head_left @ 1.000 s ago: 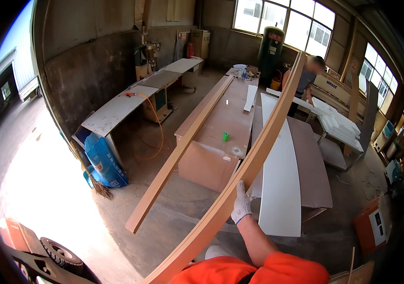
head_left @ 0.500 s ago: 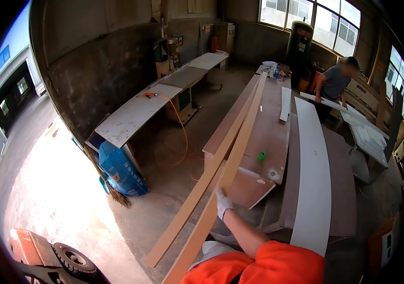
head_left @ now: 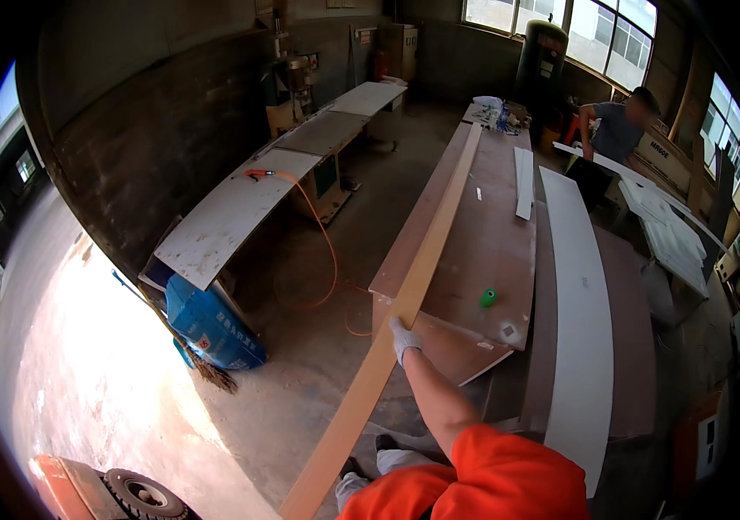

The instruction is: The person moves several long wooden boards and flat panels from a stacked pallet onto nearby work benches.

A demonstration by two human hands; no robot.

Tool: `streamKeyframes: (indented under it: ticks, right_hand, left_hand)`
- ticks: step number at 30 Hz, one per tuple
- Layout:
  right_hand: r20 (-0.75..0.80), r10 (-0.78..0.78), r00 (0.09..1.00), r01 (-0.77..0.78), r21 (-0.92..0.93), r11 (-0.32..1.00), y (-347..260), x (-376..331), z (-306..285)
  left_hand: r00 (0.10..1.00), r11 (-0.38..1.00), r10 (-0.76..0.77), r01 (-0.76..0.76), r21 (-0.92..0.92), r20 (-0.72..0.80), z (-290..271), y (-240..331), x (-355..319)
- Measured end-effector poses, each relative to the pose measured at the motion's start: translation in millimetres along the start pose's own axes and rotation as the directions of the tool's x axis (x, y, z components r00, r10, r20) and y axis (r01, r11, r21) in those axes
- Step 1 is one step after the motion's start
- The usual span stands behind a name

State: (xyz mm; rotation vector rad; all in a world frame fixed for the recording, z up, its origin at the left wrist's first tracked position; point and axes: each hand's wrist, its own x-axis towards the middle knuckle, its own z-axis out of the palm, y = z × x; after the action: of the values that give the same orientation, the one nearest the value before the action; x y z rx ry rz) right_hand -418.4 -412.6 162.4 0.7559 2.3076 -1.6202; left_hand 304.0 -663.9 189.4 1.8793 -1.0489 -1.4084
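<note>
My right hand [head_left: 405, 340], in a white work glove, grips the right edge of a long, narrow tan board [head_left: 365, 390]. The board slants from the lower edge of the picture up to the far end of a brown-topped workbench [head_left: 495, 251], and its far part lies along that top. My left hand is out of sight. To the right of the board, a green roll [head_left: 488, 298] stands on the bench, with a short white strip [head_left: 523, 182] farther back.
A long white panel [head_left: 580, 303] lies right of the bench. Beyond it, a co-worker [head_left: 619, 130] handles white strips at another table. At left are a pale-topped bench [head_left: 240, 191], an orange hose [head_left: 333, 251], a blue bag [head_left: 214, 325], a broom [head_left: 214, 374] and a wheeled vehicle [head_left: 140, 494].
Two tan boards stood apart at an angle; now only one strip shows. My right hand still grips it, and my feet have come into view. The co-worker leans lower.
</note>
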Motion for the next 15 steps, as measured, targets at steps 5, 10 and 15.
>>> streamKeyframes:
  ticks: [5,10,15]
  right_hand:
    - [0.099,-0.076,0.992,0.08,-0.036,0.996,-22,-2,-10]
    - [0.147,-0.169,0.975,0.131,0.233,0.963,1,-47,1]
    - [0.211,-0.177,0.961,0.068,0.44,0.896,22,-46,11]
  left_hand:
    - [0.993,0.999,-0.049,0.05,-0.004,0.104,46,13,4]
    - [0.959,0.992,-0.118,0.125,-0.013,0.256,98,26,-7]
    - [0.901,0.979,-0.18,0.205,-0.021,0.394,133,31,-27]
